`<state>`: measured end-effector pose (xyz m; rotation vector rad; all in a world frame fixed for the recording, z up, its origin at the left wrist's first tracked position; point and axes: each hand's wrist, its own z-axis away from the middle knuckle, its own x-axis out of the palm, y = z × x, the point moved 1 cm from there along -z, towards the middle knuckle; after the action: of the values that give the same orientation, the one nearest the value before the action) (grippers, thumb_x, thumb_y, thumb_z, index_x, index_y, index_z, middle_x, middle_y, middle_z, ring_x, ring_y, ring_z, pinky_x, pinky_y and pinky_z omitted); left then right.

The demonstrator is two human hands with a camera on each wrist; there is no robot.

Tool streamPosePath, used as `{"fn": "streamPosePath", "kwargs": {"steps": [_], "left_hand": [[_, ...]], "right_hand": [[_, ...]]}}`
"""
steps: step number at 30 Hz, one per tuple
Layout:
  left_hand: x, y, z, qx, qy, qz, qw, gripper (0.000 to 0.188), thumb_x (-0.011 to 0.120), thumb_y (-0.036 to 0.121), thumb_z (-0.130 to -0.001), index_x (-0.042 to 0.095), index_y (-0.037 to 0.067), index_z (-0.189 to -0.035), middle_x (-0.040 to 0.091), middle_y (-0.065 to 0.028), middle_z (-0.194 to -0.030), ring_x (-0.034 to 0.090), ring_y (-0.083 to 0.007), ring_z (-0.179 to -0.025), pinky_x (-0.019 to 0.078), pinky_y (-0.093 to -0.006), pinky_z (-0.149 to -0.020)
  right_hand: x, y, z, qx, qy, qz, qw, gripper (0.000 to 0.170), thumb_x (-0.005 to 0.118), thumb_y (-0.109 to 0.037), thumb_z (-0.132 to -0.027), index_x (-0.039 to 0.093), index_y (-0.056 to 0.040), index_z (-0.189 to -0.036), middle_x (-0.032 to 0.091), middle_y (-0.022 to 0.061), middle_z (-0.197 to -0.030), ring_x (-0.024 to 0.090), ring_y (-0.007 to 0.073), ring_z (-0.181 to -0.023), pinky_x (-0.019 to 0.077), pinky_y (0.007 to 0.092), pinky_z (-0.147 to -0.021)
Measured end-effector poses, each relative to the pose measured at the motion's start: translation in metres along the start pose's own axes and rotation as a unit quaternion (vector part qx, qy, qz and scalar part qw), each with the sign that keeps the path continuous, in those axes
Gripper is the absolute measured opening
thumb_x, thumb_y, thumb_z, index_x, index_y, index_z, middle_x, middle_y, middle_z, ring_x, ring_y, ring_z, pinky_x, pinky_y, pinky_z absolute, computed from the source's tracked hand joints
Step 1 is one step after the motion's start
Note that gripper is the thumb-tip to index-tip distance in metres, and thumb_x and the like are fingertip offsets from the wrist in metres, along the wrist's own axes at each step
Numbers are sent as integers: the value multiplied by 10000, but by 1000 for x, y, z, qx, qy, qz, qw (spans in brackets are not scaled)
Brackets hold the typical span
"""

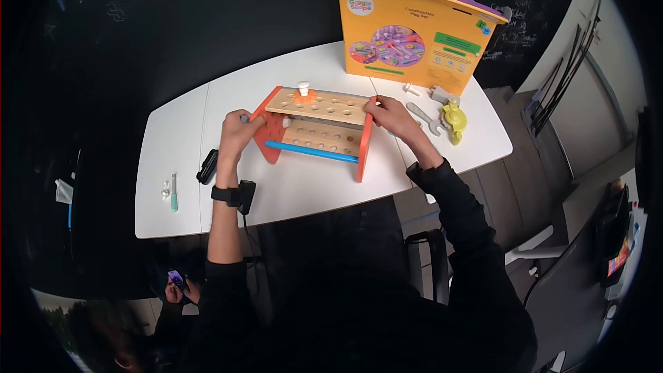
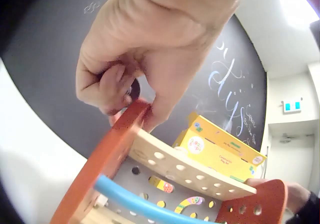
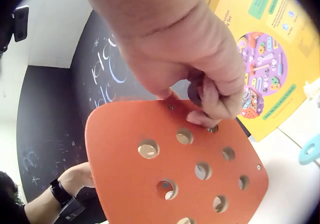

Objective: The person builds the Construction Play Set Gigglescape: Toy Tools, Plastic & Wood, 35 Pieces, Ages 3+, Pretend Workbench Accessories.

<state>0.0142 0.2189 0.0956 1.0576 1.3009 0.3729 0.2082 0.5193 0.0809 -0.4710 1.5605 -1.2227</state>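
Note:
A toy workbench of pale wood with orange-red side panels and a blue rod (image 1: 311, 151) stands on the white table. My left hand (image 1: 238, 137) grips the top edge of its left side panel (image 2: 112, 146), thumb on the inner face. On the other end, my right hand (image 1: 397, 119) pinches the top edge of the right side panel (image 3: 200, 154), which is full of round holes. Something small, dark and round shows among the curled fingers in each wrist view. A white toy screw (image 1: 304, 88) stands in an orange gear (image 1: 304, 97) on the upper board (image 1: 331, 106).
Behind the workbench rises a yellow toy box (image 1: 414, 34). To the right lie a grey wrench (image 1: 427, 119), a yellow-green toy piece (image 1: 454, 123) and a white bolt (image 1: 411, 89). A teal-handled screwdriver (image 1: 174, 197) and a black case (image 1: 207, 167) lie left. Another person holds a phone (image 1: 177, 279).

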Motion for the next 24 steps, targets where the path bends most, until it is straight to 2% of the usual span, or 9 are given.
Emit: {"fn": "streamPosePath", "kwargs": {"steps": [4, 7, 9, 12, 14, 16, 19, 22, 24], "left_hand": [[-2, 26, 26, 127, 111, -64, 984, 343, 691, 225, -899, 579, 5, -1138, 574, -42, -787, 533, -138, -709, 460, -295, -653], [6, 68, 49, 120, 19, 43, 992, 335, 618, 178, -952, 508, 69, -1250, 557, -67, -877, 546, -150, -773, 469, -301, -696], [42, 57, 55, 326, -32, 46, 944, 260, 597, 172, -977, 524, 98, -1216, 541, -68, -976, 541, -149, -842, 468, -302, -709], [75, 102, 100, 282, -170, 138, 934, 256, 546, 282, -1019, 541, 70, -1164, 534, -35, -1000, 517, -144, -827, 441, -272, -699], [89, 97, 104, 251, -210, 226, 917, 317, 493, 362, -1047, 553, 66, -1140, 534, -19, -967, 494, -132, -790, 420, -259, -676], [92, 95, 104, -38, -384, 416, 823, 541, 325, 542, -1048, 548, 59, -1146, 517, 5, -892, 411, -101, -723, 358, -246, -630], [96, 90, 106, -75, -380, 493, 779, 665, 231, 636, -1014, 532, 73, -1202, 517, 2, -877, 392, -93, -720, 351, -261, -627], [94, 100, 115, -128, -317, 533, 774, 619, 264, 597, -1031, 511, 74, -1253, 571, -37, -1023, 524, -116, -867, 448, -289, -745], [95, 101, 117, -164, -250, 549, 781, 597, 277, 575, -1040, 501, 74, -1273, 589, -63, -1112, 582, -133, -976, 489, -308, -829]], "right_hand": [[-7, -2, 11, -91, 90, 41, 991, 424, 560, -240, -910, 516, 42, -1224, 621, 142, -936, 603, 212, -863, 485, 328, -783], [-14, -32, 29, -198, 92, -32, 975, 289, 521, -59, -947, 500, -3, -1230, 558, 92, -970, 546, 173, -882, 462, 312, -780], [-7, -37, 35, -263, 37, -103, 959, 309, 554, 12, -935, 516, -19, -1239, 624, 81, -1004, 542, 145, -839, 456, 278, -775], [10, -67, 62, -262, -37, -228, 937, 352, 588, -1, -918, 544, -28, -1266, 695, 80, -1012, 555, 106, -810, 464, 253, -761], [18, -78, 76, -230, -55, -149, 960, 359, 606, -9, -909, 564, -28, -1265, 712, 94, -1008, 581, 104, -815, 470, 242, -765], [30, -80, 84, -199, -75, -67, 975, 367, 624, -17, -900, 583, -27, -1265, 729, 108, -1004, 606, 102, -821, 475, 231, -769], [44, -66, 83, -249, -44, -37, 967, 393, 647, -60, -882, 589, -17, -1268, 664, 177, -1132, 632, 307, -1060, 496, 364, -887], [51, -64, 86, -397, 22, 139, 907, 463, 638, -68, -881, 532, -12, -1328, 581, 195, -1288, 545, 366, -1189, 464, 431, -952], [61, -76, 99, -388, 66, 147, 908, 476, 636, -61, -879, 510, -8, -1336, 564, 195, -1299, 522, 363, -1214, 449, 439, -971]]}}
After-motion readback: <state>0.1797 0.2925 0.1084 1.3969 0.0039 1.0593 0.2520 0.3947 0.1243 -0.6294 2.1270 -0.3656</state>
